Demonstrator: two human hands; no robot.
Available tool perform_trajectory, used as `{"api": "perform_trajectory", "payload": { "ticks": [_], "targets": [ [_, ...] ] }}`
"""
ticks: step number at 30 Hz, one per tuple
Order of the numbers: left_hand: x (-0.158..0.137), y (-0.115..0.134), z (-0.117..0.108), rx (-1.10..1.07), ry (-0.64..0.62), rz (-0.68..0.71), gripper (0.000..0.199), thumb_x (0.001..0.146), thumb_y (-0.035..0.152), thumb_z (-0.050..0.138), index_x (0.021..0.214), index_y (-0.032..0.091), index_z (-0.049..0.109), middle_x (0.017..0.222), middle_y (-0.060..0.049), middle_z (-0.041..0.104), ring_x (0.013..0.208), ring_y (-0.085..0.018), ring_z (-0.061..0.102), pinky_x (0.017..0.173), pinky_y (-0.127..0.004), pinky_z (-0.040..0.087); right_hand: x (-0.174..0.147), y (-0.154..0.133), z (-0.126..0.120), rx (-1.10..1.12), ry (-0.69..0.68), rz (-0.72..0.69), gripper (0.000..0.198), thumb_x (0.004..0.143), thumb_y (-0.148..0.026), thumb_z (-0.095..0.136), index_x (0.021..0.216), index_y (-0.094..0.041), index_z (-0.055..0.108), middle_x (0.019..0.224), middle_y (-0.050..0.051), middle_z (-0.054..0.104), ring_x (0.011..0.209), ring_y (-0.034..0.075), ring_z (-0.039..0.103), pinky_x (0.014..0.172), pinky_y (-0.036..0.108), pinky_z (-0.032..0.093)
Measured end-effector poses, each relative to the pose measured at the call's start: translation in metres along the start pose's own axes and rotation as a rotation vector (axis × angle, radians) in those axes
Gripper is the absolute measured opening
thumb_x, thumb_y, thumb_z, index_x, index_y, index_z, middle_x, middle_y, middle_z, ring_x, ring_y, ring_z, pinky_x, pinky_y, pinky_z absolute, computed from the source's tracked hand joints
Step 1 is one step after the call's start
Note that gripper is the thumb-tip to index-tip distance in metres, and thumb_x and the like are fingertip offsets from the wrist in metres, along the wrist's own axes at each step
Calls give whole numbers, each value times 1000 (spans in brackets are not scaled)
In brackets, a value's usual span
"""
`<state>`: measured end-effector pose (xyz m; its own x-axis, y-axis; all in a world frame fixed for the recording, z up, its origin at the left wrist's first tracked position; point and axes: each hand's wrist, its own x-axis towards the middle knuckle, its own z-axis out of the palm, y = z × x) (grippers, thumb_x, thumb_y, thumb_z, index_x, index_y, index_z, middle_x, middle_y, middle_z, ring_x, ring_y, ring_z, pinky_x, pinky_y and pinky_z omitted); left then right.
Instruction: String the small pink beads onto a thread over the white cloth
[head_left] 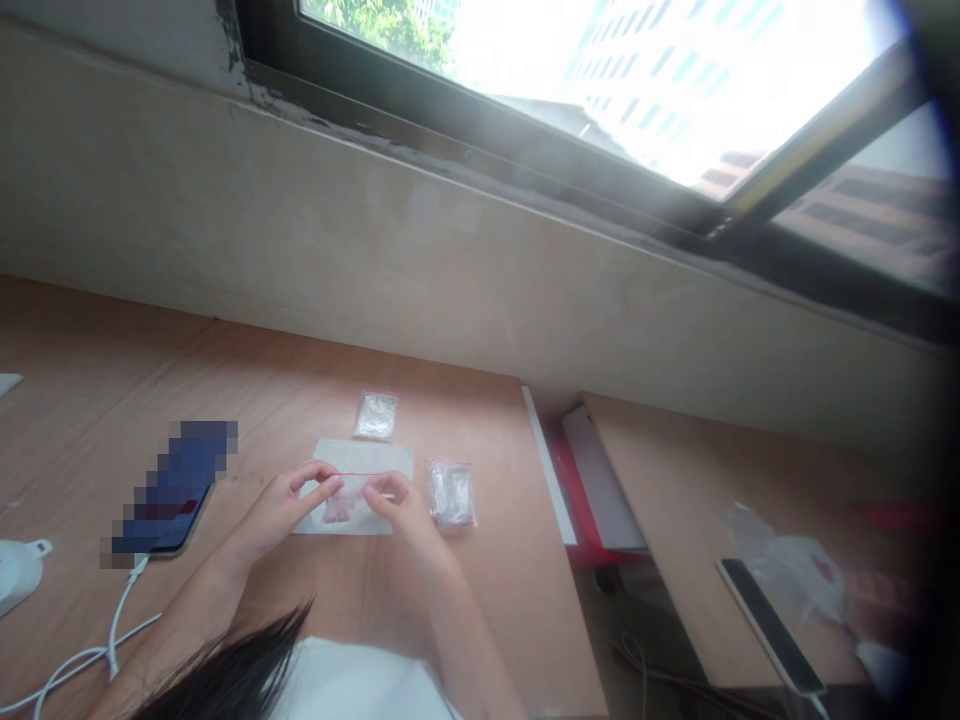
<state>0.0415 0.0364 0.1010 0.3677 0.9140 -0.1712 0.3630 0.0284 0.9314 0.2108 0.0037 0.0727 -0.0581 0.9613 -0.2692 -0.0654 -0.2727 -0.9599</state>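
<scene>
In the head view, my left hand (306, 492) pinches one top corner of a small clear zip-lock bag (354, 490) between thumb and fingers. My right hand (396, 503) pinches the opposite corner, so the bag's red seal line stretches straight between both hands. Small pinkish contents show low in the bag, too blurred to name. Below it lies a white sheet (390, 456) on the wooden table (300, 390). Beyond the sheet is a filled zip-lock bag (376, 415) with silvery contents. Another filled zip-lock bag (451, 493) lies just right of my right hand.
A phone (180, 495) with a white charging cable (114, 620) lies to the left, beside a white object (21, 572) at the edge. Past a gap on the right, a second table (675, 480) holds another phone (772, 625) and a plastic bag (795, 560). A wall and window stand behind.
</scene>
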Motion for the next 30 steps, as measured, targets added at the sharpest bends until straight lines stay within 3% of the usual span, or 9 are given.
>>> {"api": "perform_trajectory", "payload": {
  "ticks": [4,6,9,15,20,22,26,30],
  "targets": [
    [6,-14,5,-75,30,-32,30,73,43,47,87,19,56,85,-3,61,78,-19,55,66,-25,43,1,15,-3,102,45,54,22,64,-37,58,66,-17,48,57,-2,54,56,13,53,59,27,41],
    [10,-29,8,-61,78,-16,33,70,42,51,94,20,52,93,-4,58,79,-18,55,65,-26,44,1,18,-13,142,154,72,21,64,-36,56,67,-18,46,49,-5,47,46,11,48,51,25,40],
    [16,-55,8,32,153,7,32,67,40,55,91,19,53,88,-4,58,76,-18,54,65,-27,43,-1,19,-43,63,393,30,18,63,-34,54,68,-18,45,51,-6,44,44,10,44,47,23,37],
    [20,-98,5,133,113,-37,27,68,37,50,83,16,56,78,-4,59,68,-18,54,59,-26,43,-15,26,-98,-434,672,145,15,68,-31,45,74,-18,49,63,3,52,58,18,50,54,28,36],
    [24,-118,7,273,132,-12,26,67,36,48,81,16,56,76,-4,60,64,-17,53,57,-26,42,-4,22,-85,-979,949,102,23,66,-24,49,85,-12,53,86,16,53,86,28,44,73,36,30],
    [24,-120,7,278,119,1,26,68,36,46,80,16,56,76,-4,60,68,-18,54,60,-27,43,13,18,-67,-1052,933,7,25,68,-22,46,91,-11,52,93,16,51,89,29,42,76,37,28],
    [22,-118,7,241,103,21,22,69,33,47,81,17,55,82,-5,60,80,-20,53,70,-30,42,61,15,-24,-1077,599,-247,33,67,-12,45,100,-14,49,99,11,52,90,25,40,77,34,27],
    [19,-117,7,192,105,32,18,70,29,47,82,18,55,84,-4,58,81,-20,53,74,-31,41,97,16,0,-1116,421,-242,27,64,-3,43,81,-18,57,87,9,56,82,22,42,69,30,29]
  ]
}}
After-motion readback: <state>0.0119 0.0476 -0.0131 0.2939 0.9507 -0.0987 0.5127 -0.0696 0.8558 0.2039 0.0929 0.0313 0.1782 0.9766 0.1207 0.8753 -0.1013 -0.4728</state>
